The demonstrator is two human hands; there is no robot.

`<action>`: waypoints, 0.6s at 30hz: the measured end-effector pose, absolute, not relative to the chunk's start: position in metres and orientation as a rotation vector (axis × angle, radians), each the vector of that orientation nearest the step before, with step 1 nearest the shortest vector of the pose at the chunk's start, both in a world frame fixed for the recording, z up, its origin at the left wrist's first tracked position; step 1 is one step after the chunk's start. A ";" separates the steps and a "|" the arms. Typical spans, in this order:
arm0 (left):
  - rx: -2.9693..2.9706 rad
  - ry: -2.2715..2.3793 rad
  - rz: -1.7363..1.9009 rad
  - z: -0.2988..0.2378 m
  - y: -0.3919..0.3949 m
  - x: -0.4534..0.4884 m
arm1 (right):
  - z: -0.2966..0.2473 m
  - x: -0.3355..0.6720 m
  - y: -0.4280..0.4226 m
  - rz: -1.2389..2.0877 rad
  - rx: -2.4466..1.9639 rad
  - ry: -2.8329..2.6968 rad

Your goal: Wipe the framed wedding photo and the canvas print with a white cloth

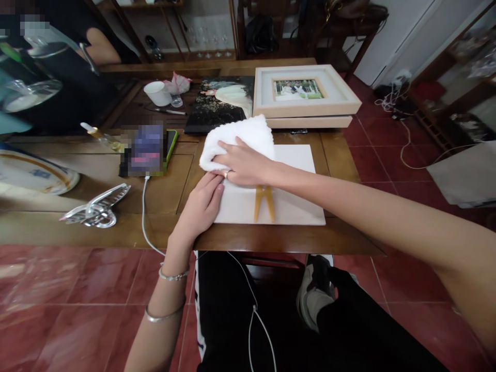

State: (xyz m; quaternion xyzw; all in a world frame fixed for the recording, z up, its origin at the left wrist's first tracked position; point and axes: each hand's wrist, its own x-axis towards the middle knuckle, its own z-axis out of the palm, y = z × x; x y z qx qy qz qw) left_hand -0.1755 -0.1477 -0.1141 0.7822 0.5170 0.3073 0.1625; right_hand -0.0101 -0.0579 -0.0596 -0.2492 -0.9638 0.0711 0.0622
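A fluffy white cloth (238,137) lies bunched over the far left part of a flat white board (298,206) at the table's front edge. Reaching in from the right, my right hand (242,163) presses on the cloth, its fingers partly sunk in the pile. My left hand (203,201) rests flat at the board's left edge, fingers stretched out, close to the right fingertips. Below my right wrist, a yellow, peg-like forked shape (264,204) shows on the board; its top is hidden by the wrist. The cloth covers the board's far left corner.
Behind the cloth are a dark photo panel (201,106) and stacked pale wooden frames (267,98). To the left are a phone (145,150) with a white cable (144,206), a clear hair claw (98,206), a dropper bottle (104,138) and a white cup (157,94). Another person's arm (103,46) shows far left.
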 end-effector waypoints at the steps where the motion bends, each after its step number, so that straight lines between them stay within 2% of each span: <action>1: 2.234 1.471 0.875 -0.113 -0.148 -0.175 | -0.061 -0.013 -0.057 0.196 -0.744 -2.917; 7: 2.220 1.468 0.903 -0.116 -0.148 -0.177 | -0.051 0.006 -0.061 0.217 -0.949 -2.897; 18: 2.194 1.423 0.936 -0.116 -0.148 -0.176 | -0.055 0.119 -0.065 0.137 -1.284 -2.699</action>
